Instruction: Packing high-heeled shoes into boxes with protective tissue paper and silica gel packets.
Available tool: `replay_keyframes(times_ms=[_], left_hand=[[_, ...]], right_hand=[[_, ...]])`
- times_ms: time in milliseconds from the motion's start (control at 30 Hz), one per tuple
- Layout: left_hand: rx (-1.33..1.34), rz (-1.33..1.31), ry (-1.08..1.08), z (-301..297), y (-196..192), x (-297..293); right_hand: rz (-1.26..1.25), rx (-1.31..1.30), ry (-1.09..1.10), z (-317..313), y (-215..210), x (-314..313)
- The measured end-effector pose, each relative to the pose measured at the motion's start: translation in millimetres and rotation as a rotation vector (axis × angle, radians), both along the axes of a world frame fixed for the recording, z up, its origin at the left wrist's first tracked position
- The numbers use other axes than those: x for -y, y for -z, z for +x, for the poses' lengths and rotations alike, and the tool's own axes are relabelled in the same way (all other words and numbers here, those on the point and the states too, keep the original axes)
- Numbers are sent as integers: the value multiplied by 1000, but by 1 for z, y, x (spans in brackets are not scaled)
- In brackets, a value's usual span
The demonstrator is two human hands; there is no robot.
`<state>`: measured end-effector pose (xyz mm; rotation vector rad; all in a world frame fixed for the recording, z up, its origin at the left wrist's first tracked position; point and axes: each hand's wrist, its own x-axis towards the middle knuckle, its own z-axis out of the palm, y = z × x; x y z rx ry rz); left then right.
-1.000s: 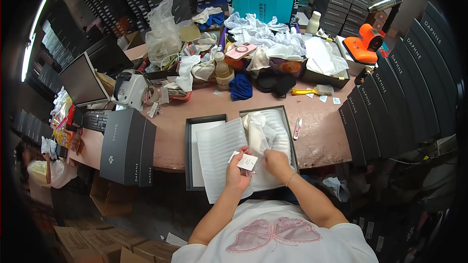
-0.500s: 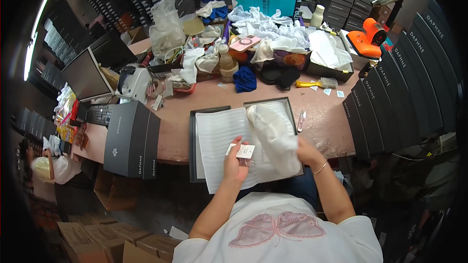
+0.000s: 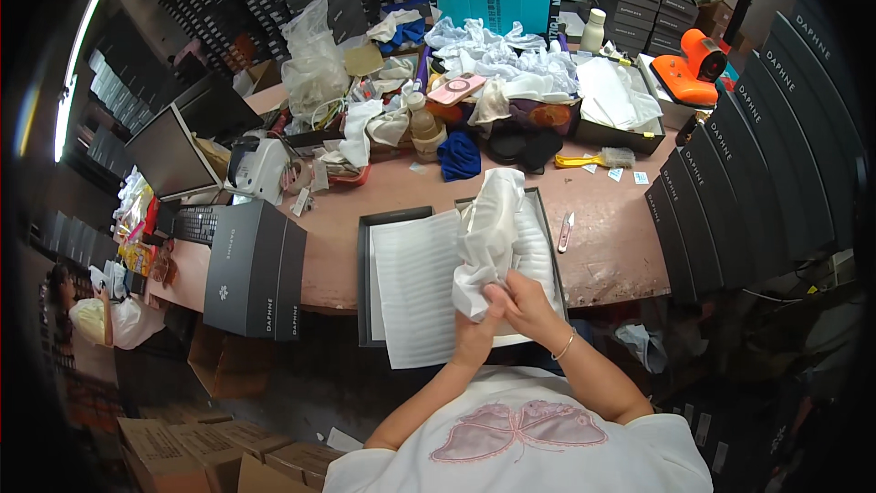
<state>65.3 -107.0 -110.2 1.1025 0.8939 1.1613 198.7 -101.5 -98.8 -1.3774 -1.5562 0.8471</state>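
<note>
A person seen from above stands at a cluttered pinkish worktop point(image 3: 630, 237). Both hands meet at the near edge, closed around a crumpled wad of white tissue paper point(image 3: 488, 233): the left hand point(image 3: 476, 340) grips its lower end, and the right hand point(image 3: 529, 306) pinches it just beside. The paper rises over an open, shallow black box point(image 3: 365, 256) lined with a flat white sheet printed with fine lines point(image 3: 415, 283). To the left of it, a tall matte grey box point(image 3: 255, 265) with a small pale emblem stands upright. Along the right edge, a row of identical dark boxes point(image 3: 730, 192) stands on end, each lettered in white. At the back sit a teal carton point(image 3: 493, 2) and an orange device point(image 3: 689, 78).
</note>
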Motion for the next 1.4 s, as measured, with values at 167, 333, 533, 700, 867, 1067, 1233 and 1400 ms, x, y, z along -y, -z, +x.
replay_keyframes(times_ms=[167, 333, 533, 700, 867, 1067, 1233, 1400], left_hand=[[296, -266, -69, -28, -4, -15], [522, -504, -6, -28, 8, -25], [471, -478, 113, -71, 55, -40], [370, -486, 426, -103, 9, -60], [414, -665, 149, -113, 21, -95], [482, -286, -408, -98, -43, -103], [68, 231, -594, -134, -26, -129], [-1290, 433, 74, -125, 70, -156]], right_hand=[[381, 327, 249, 25, -79, -18], [558, 594, -54, 7, -48, -26], [113, 91, -268, -16, -59, 35], [213, 874, -228, 36, -102, -8], [-37, 554, -209, 51, -68, -23], [-168, 97, 260, 98, -8, -16], [-420, -436, 331, 117, 13, 3], [-376, -469, 275, 112, 3, -2]])
